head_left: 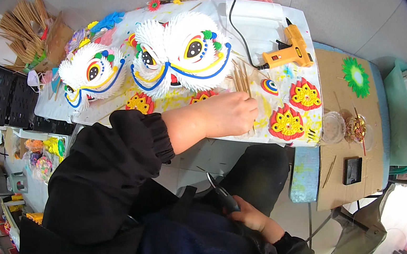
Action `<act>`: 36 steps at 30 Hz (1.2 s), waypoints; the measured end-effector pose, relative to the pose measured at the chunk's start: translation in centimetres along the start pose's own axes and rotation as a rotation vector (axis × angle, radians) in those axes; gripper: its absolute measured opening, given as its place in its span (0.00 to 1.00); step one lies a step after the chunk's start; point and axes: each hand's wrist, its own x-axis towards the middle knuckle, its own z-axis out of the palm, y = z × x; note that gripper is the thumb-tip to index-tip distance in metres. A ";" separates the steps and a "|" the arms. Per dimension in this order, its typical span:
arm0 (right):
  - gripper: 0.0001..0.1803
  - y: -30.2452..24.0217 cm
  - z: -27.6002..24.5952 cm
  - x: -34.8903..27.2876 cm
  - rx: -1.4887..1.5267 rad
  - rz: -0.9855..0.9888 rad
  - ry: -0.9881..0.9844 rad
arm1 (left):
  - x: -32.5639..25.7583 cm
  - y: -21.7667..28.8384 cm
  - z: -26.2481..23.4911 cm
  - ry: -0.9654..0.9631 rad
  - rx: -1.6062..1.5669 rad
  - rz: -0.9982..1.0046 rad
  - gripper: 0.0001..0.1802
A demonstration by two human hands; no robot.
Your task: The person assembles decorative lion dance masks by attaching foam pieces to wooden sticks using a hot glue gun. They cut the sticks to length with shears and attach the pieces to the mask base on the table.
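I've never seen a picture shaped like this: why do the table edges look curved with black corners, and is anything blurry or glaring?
Head view: a fisheye lens bends the table edges toward the rim and leaves dark corners. Light is soft and even, with weak shadows. The left hand on the sticks and the right hand holding pliers look fairly sharp. The far right edge is washed out bright.

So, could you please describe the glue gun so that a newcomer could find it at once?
Start at the white worktable and look to its far right corner, beyond the white paper lion heads. The glue gun lies there on its side, trailing a black cord. It is the only yellow-orange, pistol-shaped tool among flat paper ornaments.
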 end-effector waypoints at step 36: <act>0.34 -10.6 4.4 -4.7 0.147 -0.666 0.083 | -6.8 6.2 -8.0 0.542 -1.922 -0.973 0.03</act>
